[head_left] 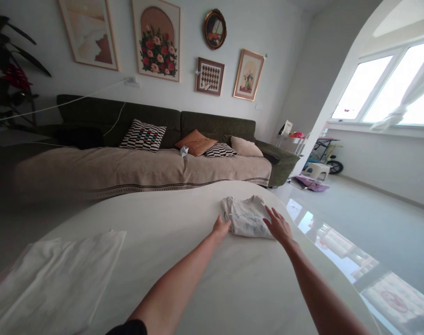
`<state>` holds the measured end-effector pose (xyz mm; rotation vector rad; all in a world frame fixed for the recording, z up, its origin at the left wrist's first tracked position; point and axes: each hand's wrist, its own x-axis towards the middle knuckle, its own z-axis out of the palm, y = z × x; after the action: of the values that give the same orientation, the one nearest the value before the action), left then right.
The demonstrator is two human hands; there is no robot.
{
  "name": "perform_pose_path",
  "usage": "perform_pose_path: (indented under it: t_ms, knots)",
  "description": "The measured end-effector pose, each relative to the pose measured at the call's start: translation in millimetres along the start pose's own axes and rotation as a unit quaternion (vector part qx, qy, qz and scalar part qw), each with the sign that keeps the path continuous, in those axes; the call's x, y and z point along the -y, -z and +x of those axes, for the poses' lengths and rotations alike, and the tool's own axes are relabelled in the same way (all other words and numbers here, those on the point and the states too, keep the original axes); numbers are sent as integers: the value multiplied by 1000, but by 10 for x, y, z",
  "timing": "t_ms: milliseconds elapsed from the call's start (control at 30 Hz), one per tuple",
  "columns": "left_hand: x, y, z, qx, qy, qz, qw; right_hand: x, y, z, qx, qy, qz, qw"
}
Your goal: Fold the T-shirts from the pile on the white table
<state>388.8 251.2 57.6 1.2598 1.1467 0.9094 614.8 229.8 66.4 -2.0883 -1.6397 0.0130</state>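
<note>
Centre frame, your left hand point(221, 228) and right hand point(278, 226), fingers spread flat, press the folded T-shirt point(246, 217); you're squaring it on the white table point(184, 218), so smooth gently.

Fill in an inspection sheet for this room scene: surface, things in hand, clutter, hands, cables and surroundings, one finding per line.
Surface: white rounded table, smooth, seen from above.
Things in hand: folded pale garment with a faint blue print, lying flat near the table's far edge.
Clutter: white cloth spread flat at the table's near left.
Hands: left hand touches the garment's left edge; right hand rests open on its right edge. Neither has a closed grip.
Cables: thin white cord runs from a wall socket across the sofa back.
Surroundings: dark sofa with a beige cover and cushions, framed pictures on the wall, plant at left, bright window at right, glossy floor.
</note>
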Motion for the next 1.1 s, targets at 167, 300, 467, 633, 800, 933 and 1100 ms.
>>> perform_pose_path:
  t_ms: [167,300,467,633,800,933,1100]
  knots:
    - [526,421,-492,-29,21,33,999,216,-757,-172,134,58,-105,984]
    - [586,1144,-1015,-70,-51,69,994,225,-825,-179,163,56,-98,980]
    - [527,2264,-1674,-279,-144,344,885,576,-741,-430,135,49,-91,985]
    - [779,2989,-2177,-363,33,577,731,1200,-795,-1493,33,130,31,991]
    - [886,3096,-2302,-301,60,591,746,1637,-693,-2420,60,185,143,970]
    - [809,2946,-2353,-244,83,560,787,1984,-617,-2816,98,187,226,951]
    - [730,2875,-2529,-181,56,525,830,2558,-644,-2894,187,225,260,920]
